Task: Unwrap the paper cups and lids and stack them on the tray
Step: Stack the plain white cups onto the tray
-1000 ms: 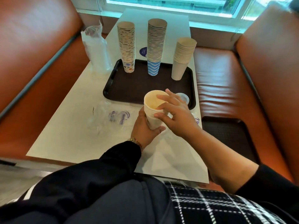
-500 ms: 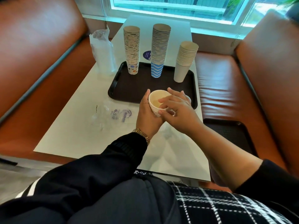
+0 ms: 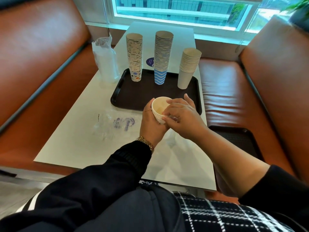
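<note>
Hands, the left hand [image 3: 151, 124] and right hand [image 3: 182, 114], both hold a short stack of cups [image 3: 159, 109] at the near edge of the tray [image 3: 142, 92], which probably goes down there next.

I count three upside-down cup stacks [image 3: 163, 57] on one dark tray [image 3: 117, 96], a fourth short stack [image 3: 158, 113] held nearer, and a second tray [image 3: 237, 141] on the right seat.

The left hand [image 3: 151, 124] and right hand [image 3: 181, 117] cover most of the short cup stack [image 3: 158, 108], so its base and count cannot be told. The print on the clear wrapper [image 3: 123, 124] lying on the tabletop [image 3: 80, 139] is too blurred to read. The spare tray [image 3: 237, 144] is partly hidden by the right forearm
</note>
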### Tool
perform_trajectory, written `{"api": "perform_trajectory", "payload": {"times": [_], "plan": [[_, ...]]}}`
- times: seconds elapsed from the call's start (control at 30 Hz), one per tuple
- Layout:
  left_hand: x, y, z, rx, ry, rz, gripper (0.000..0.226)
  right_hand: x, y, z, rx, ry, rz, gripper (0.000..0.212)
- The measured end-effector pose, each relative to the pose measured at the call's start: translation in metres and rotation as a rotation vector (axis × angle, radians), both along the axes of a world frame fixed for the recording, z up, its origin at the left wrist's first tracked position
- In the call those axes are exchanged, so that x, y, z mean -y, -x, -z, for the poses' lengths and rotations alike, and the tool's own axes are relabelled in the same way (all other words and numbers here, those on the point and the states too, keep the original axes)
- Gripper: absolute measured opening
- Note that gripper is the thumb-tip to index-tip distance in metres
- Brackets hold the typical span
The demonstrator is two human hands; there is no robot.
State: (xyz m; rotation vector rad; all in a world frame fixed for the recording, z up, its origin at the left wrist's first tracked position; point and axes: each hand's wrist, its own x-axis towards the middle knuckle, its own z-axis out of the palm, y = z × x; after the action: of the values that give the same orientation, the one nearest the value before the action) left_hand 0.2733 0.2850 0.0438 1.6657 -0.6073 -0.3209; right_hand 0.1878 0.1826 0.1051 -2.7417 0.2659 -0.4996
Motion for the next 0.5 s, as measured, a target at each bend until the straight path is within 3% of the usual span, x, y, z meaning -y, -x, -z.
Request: {"api": "perform_trajectory", "payload": {"times": [0.23, 0.4, 0.43, 0.5], "plan": [[-0.004, 0.005, -0.012, 0.050, 0.029, -0.016, 0.076, 0.002, -0.003, -0.017, -0.046, 0.006, -0.021, 0.017], [-0.009, 0.006, -0.009, 0.088, 0.013, -0.039, 0.076, 0.007, -0.006, -0.040, 0.144, -0.159, 0.019, 0.018], [-0.010, 0.007, -0.008, 0.091, -0.005, -0.041, 0.080, 0.008, -0.008, -0.043, 0.132, -0.224, 0.048, 0.022], [-0.010, 0.007, -0.007, 0.081, -0.009, -0.044, 0.084, 0.008, -0.014, -0.044, 0.038, -0.363, 0.120, 0.051]]}}
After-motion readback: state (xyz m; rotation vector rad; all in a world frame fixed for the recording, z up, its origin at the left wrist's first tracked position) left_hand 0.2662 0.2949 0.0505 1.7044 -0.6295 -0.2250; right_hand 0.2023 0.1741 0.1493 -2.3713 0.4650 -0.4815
